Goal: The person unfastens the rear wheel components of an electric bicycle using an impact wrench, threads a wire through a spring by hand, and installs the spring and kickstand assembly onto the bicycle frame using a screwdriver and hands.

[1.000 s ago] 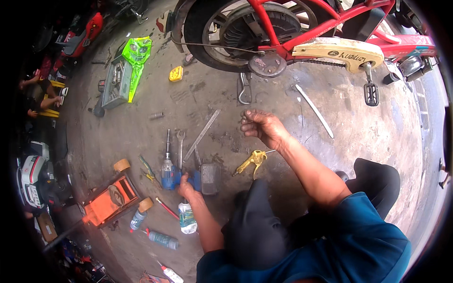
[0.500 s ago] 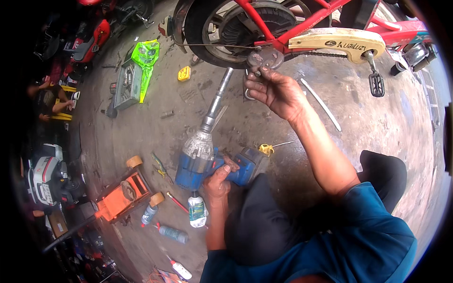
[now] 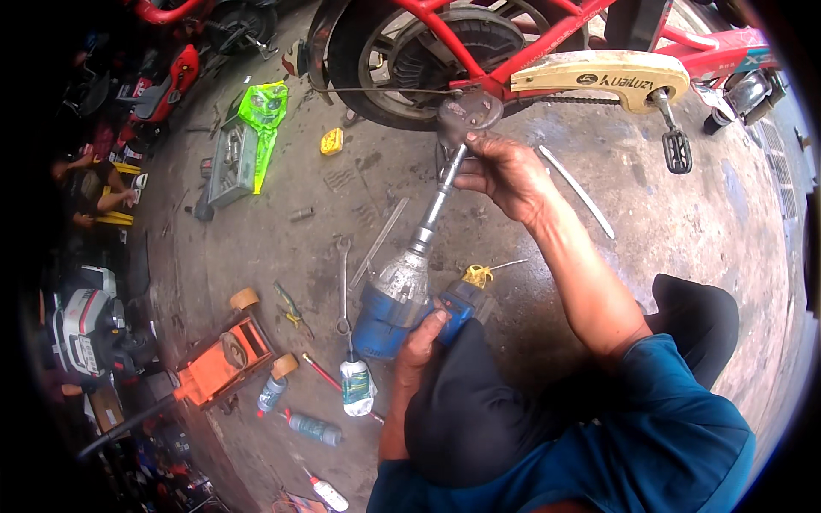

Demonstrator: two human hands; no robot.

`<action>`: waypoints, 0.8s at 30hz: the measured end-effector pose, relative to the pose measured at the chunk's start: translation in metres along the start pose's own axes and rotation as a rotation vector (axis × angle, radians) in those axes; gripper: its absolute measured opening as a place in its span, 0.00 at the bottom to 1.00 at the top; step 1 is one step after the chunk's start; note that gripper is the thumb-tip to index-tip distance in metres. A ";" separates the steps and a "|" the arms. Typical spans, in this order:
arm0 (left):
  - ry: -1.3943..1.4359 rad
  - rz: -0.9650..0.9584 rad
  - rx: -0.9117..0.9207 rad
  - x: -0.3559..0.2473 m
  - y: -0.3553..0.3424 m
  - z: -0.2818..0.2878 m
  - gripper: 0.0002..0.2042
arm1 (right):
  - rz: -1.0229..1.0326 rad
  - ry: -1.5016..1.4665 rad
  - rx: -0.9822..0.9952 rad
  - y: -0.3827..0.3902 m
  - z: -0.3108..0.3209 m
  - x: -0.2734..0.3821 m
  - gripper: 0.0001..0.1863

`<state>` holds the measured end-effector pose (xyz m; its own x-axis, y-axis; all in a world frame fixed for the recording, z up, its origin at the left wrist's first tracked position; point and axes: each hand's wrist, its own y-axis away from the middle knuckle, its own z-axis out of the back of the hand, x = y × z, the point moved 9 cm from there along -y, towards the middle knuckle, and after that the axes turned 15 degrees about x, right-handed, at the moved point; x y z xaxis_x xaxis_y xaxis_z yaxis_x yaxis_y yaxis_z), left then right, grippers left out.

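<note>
My left hand (image 3: 421, 340) is closed around the handle of a blue and silver cordless impact wrench (image 3: 395, 299). A long metal socket extension (image 3: 434, 212) points up and to the right from its nose. At the far tip of the extension, my right hand (image 3: 506, 175) is closed, with thumb and fingers around the end; whether a small part sits between them is hidden. Just beyond those fingers is a round, greasy dark metal part (image 3: 472, 109) below the red frame (image 3: 466, 53) of an electric bike, beside its rear wheel (image 3: 359, 81).
Left of the wrench lie a spanner (image 3: 343, 286), pliers (image 3: 293, 309), an orange floor jack (image 3: 227, 359) and several bottles. A grey toolbox (image 3: 233, 162) and a yellow box (image 3: 332, 141) lie farther off. A cream chain guard (image 3: 599, 79) and pedal (image 3: 676, 152) jut out at right.
My left hand has swung the impact wrench rightward, bringing its tip to my right hand. The right fingers now close around that tip. The spanner has come into view.
</note>
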<state>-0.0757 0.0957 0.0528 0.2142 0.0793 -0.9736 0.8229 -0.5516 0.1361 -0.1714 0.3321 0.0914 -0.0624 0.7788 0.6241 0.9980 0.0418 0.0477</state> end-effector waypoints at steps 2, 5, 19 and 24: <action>-0.040 0.028 0.010 0.004 -0.002 -0.005 0.09 | -0.003 0.029 0.012 0.000 0.008 0.004 0.13; -0.778 0.043 0.268 -0.008 -0.019 -0.036 0.22 | 0.021 0.074 -0.030 0.001 0.012 0.011 0.13; -0.651 -0.111 0.209 0.044 -0.095 -0.076 0.22 | 0.210 0.900 -0.314 -0.018 0.019 0.067 0.18; -0.183 -0.130 0.258 0.057 -0.103 -0.076 0.25 | 0.277 0.957 -0.282 -0.033 0.037 0.068 0.17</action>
<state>-0.1078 0.2204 -0.0030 -0.0011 0.0255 -0.9997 0.6717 -0.7406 -0.0196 -0.2085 0.4066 0.1031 0.0627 -0.0901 0.9940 0.9476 -0.3074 -0.0876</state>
